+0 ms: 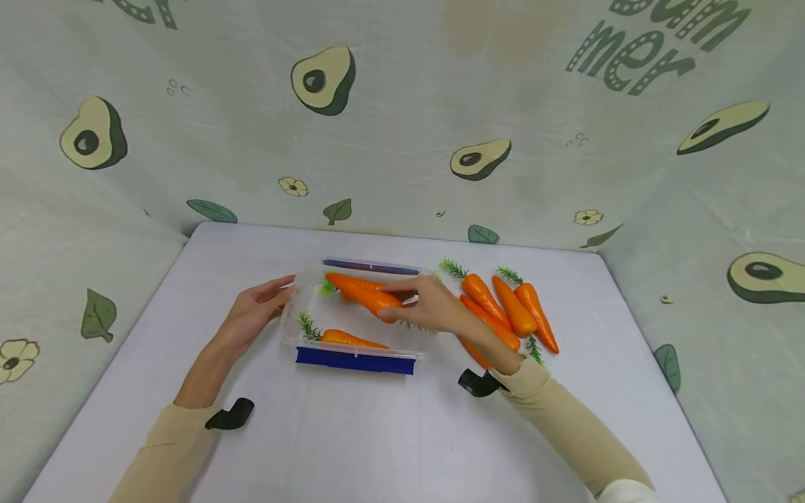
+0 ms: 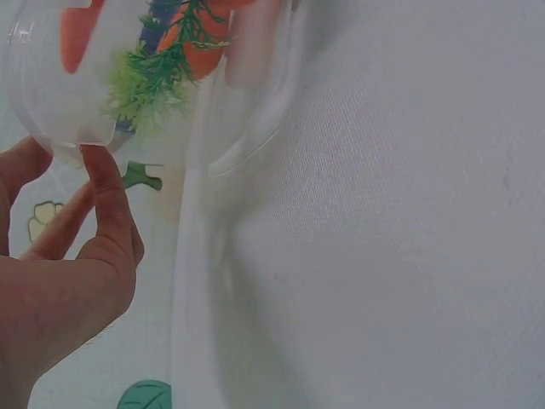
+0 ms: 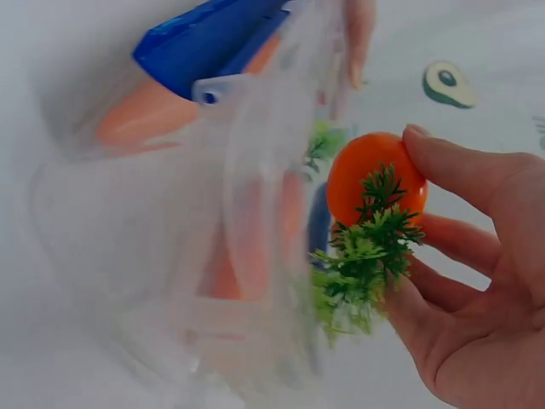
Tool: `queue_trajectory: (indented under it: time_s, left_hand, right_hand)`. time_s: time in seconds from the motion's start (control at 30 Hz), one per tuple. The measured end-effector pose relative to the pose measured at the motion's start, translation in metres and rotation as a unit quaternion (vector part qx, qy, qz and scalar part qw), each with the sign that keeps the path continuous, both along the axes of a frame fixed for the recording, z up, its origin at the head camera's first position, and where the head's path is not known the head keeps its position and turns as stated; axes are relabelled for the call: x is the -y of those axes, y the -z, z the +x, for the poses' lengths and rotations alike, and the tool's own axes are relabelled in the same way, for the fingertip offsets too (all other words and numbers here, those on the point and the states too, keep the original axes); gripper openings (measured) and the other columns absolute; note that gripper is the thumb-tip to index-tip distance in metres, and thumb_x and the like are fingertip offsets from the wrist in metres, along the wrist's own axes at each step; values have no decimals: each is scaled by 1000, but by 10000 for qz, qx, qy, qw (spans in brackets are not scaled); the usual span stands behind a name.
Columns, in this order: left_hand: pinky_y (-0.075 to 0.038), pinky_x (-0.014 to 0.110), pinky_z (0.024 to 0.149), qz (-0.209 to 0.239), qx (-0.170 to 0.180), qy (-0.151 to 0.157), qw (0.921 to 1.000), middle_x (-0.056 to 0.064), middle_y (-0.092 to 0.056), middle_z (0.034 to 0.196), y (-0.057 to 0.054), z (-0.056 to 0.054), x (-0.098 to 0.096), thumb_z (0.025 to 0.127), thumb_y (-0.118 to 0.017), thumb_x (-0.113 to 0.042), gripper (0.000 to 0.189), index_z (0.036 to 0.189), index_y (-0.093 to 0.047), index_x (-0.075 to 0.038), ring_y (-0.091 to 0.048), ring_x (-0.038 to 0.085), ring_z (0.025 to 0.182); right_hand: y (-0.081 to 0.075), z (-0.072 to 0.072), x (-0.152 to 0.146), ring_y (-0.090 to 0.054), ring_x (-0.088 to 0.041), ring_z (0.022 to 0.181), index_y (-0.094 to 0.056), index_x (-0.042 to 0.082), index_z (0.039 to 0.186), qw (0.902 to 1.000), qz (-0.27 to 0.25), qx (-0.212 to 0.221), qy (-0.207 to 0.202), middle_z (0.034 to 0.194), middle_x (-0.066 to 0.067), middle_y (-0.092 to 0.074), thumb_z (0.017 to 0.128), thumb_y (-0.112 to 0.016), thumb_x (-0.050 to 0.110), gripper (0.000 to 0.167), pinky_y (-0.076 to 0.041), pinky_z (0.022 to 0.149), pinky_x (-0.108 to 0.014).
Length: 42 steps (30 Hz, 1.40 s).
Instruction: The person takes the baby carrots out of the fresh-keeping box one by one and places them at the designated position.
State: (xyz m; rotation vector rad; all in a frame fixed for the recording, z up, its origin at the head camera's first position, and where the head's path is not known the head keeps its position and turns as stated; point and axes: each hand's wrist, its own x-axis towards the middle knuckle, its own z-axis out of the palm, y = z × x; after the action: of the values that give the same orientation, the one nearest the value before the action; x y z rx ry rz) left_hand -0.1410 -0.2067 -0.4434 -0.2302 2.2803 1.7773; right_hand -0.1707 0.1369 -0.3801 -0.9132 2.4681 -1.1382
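Observation:
My right hand (image 1: 424,304) holds an orange carrot (image 1: 365,295) by its thick end, tip pointing left, over the clear plastic container (image 1: 302,325). In the right wrist view, thumb and fingers grip the carrot (image 3: 370,175) near its green leafy top (image 3: 370,256). One carrot (image 1: 349,339) lies along the container's front wall; another with green leaves lies toward the back, partly hidden by the held one. My left hand (image 1: 248,314) pinches the container's left rim, fingertips at the edge in the left wrist view.
Several more carrots (image 1: 516,307) with green tops lie on the white table (image 1: 377,433) right of the container, some partly hidden by my right forearm. Blue latch flaps (image 1: 355,360) hang at the container's front and back. A patterned cloth (image 1: 402,140) surrounds the table.

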Motion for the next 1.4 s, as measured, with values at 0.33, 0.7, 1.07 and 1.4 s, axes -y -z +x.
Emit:
queue_trajectory:
  time_s: [0.33, 0.7, 1.07, 1.4]
  left_hand:
    - [-47, 13, 95, -20, 1, 46, 10000, 12, -42, 159, -1, 0, 0, 99, -63, -54, 73, 158, -44, -15, -51, 23, 124]
    - [-47, 11, 92, 28, -22, 51, 10000, 13, -42, 160, -2, -2, 3, 100, -62, -54, 73, 158, -43, -14, -48, 21, 128]
    - [-47, 10, 89, 80, -37, 43, 10000, 14, -43, 159, 1, 1, 0, 100, -62, -53, 73, 157, -44, -12, -49, 23, 127]
    - [-47, 10, 90, 50, -91, 10, 9999, 13, -45, 157, 2, 1, 1, 99, -63, -54, 73, 157, -45, -13, -51, 20, 120]
  right_hand:
    - [-29, 12, -36, -66, -21, 112, -70, 14, 135, 9955, -190, 344, 866, 125, -3, -71, 93, -79, 33, 47, -58, 90, -37]
    - [-39, 25, -70, -68, -22, 110, -68, 13, 135, 9861, -319, 312, 1601, 118, -5, -74, 93, -79, 33, 47, -56, 92, -41]
    - [-14, 50, -115, -67, -25, 113, -66, 9, 136, 9690, -345, 324, 2423, 124, -9, -71, 93, -79, 34, 51, -56, 95, -44]
    - [11, 72, -135, -68, -28, 111, -66, 6, 135, 9602, -328, 482, 2731, 125, -13, -70, 94, -78, 34, 51, -55, 86, -22]
